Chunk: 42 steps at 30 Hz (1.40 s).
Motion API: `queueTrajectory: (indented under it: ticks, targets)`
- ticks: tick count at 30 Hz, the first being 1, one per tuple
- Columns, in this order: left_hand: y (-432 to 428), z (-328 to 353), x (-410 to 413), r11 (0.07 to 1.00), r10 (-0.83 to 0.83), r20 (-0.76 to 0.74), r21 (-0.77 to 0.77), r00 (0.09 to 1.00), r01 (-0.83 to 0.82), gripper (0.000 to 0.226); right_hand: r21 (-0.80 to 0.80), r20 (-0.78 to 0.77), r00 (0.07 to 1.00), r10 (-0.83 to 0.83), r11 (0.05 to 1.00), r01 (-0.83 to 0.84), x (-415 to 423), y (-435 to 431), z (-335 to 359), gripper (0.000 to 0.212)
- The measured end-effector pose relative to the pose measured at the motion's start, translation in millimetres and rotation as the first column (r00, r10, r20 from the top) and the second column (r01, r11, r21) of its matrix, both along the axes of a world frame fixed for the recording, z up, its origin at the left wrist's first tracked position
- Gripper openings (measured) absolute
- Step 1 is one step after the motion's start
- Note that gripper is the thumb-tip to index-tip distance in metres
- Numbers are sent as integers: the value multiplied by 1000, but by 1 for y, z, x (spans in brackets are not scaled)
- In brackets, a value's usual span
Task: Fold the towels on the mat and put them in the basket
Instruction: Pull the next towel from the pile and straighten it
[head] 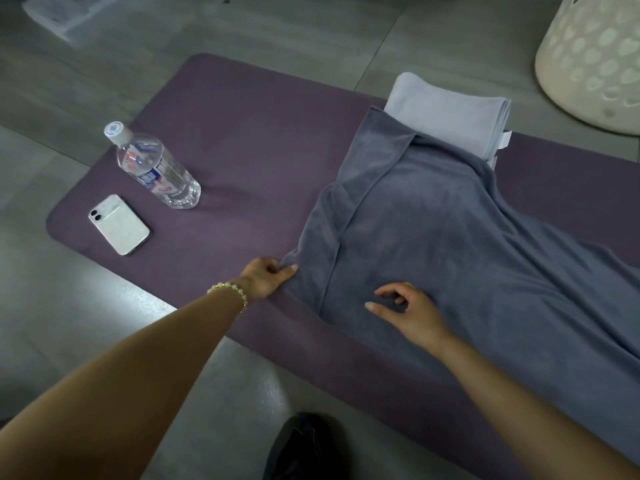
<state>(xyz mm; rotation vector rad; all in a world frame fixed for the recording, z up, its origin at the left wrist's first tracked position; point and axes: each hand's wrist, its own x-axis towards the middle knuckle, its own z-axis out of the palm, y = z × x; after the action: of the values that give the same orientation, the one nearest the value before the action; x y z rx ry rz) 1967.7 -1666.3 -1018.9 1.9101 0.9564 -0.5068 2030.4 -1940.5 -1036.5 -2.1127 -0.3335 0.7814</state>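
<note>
A large blue-grey towel (450,244) lies spread over the purple mat (242,140), its left side folded over in a long flap. My left hand (266,277), with a bead bracelet on the wrist, pinches the towel's near left corner. My right hand (408,311) rests on the towel near its front edge, fingers loosely curled and touching the cloth. A pale lilac folded towel (446,112) lies at the mat's far side, partly under the blue-grey towel. The white perforated basket (595,64) stands on the floor at the top right.
A clear water bottle (156,168) lies on the mat's left part, with a white phone (119,225) face down beside it. A clear plastic box (65,12) sits on the grey floor at the top left. A dark shoe (301,445) shows at the bottom.
</note>
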Motion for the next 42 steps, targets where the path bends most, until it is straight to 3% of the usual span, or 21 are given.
queueTrajectory:
  ticks: [9,16,18,22,24,27,30,35,38,42]
  targets:
    - [36,-4,-26,980,-106,-109,158,988,123,36,-24,81,997,-6,1000,8,4,16,-10,30]
    - [30,2,-23,921,-199,-239,286,950,265,30,-14,37,998,55,998,-54,6,15,-3,39]
    - [17,4,-13,907,-223,-206,316,953,280,38,-17,37,998,41,999,-41,10,6,-1,40]
    - [-34,18,25,882,-171,-14,444,985,159,43,-6,22,996,-86,996,87,27,-25,7,37]
    - [-71,29,47,850,-261,50,485,964,205,49,5,12,988,-151,989,151,40,-49,14,38]
    - [-133,41,75,813,-470,151,456,869,361,56,-41,17,980,-197,980,197,59,-103,32,49]
    - [-194,45,95,700,-660,141,473,738,535,64,-116,78,976,-202,971,210,74,-170,51,76]
    - [-291,55,128,413,-887,72,563,455,716,69,-279,283,944,-168,928,249,94,-287,68,61]
    - [-346,55,148,254,-952,27,628,305,735,69,-400,450,871,-194,828,392,89,-358,85,68]
    - [-417,47,163,107,-986,-38,614,165,782,70,-400,578,769,-273,727,558,63,-446,98,68]
